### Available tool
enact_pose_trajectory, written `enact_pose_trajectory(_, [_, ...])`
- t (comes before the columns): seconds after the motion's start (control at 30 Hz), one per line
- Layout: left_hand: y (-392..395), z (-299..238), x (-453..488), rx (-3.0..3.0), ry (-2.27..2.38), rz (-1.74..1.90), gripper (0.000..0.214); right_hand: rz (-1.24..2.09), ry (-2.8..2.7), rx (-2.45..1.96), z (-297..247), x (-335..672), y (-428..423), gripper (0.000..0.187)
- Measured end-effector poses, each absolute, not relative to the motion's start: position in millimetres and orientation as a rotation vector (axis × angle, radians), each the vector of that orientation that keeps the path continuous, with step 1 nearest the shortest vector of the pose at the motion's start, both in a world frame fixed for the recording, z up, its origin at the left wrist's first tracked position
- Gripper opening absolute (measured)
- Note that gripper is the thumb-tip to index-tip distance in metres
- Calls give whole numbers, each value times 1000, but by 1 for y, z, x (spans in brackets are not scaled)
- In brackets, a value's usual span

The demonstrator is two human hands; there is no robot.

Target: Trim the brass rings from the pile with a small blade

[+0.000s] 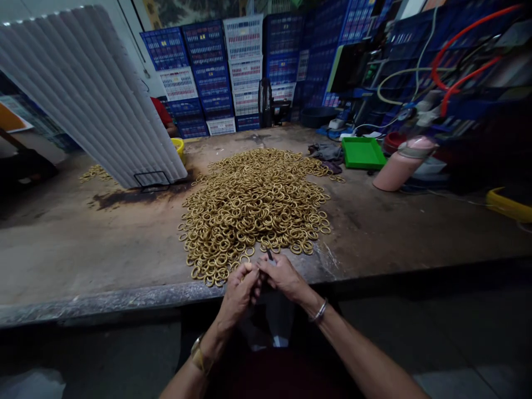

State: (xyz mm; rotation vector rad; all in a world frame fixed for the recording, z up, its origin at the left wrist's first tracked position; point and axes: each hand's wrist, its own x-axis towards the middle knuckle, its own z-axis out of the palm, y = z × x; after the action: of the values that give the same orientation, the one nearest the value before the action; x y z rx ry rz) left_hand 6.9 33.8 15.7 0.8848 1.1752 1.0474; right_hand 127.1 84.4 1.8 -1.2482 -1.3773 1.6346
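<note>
A large heap of gold-coloured rings [253,205] is spread over the worktable [137,249]. At its near edge, just over the table's front, my two hands meet. My left hand [241,288] is closed in a pinch, and what lies between its fingers is too small to make out. My right hand [285,277] is closed around a slim tool with a dark end [269,254], which points up and away from me; its working tip is hidden by the fingers. Loose rings lie right beyond my fingertips.
White corrugated panels [91,100] in a black wire stand rise at the left. On the right are a green tray [363,153], a pink bottle [401,169] and red hoses. Stacked crates [211,66] line the back, with a person's red sleeve [162,112] behind the panels.
</note>
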Motion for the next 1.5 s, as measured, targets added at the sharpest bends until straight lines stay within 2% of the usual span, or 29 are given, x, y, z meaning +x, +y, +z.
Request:
enact_pose_trajectory(0.07, [33,16,7,833,1155,1076,28,1498,-1448,-1325,0,130,88,23])
enact_pose_trajectory(0.13, [33,16,7,801,1152,1099,29,1228,-1590,-1395,-2,133,89,20])
enact_pose_trajectory(0.23, [34,15,7,800,1154,1119,29,965,-1885,-1317,-4,138,86,18])
enact_pose_trajectory(0.37, [35,14,7,849,1176,1140,30,944,-2165,-1200,-2,138,77,13])
enact_pose_trajectory(0.53, [35,13,6,937,1235,1142,25,895,-2263,-1224,0,137,74,17])
enact_pose_trajectory(0.77, [26,16,2,925,1209,1123,22,704,-2444,-1443,2,136,82,20])
enact_pose_trajectory(0.9, [14,22,4,709,1028,1067,22,536,-2406,-1626,3,128,95,27])
enact_pose_trajectory(1.03, [13,17,7,569,923,1116,25,458,-2320,-1727,3,112,103,20])
enact_pose_trajectory(1.17, [17,10,5,504,901,1153,24,381,-2298,-1799,1,99,106,23])
enact_pose_trajectory(1.5, [24,5,-5,280,745,1152,20,371,-2304,-1837,2,98,116,16])
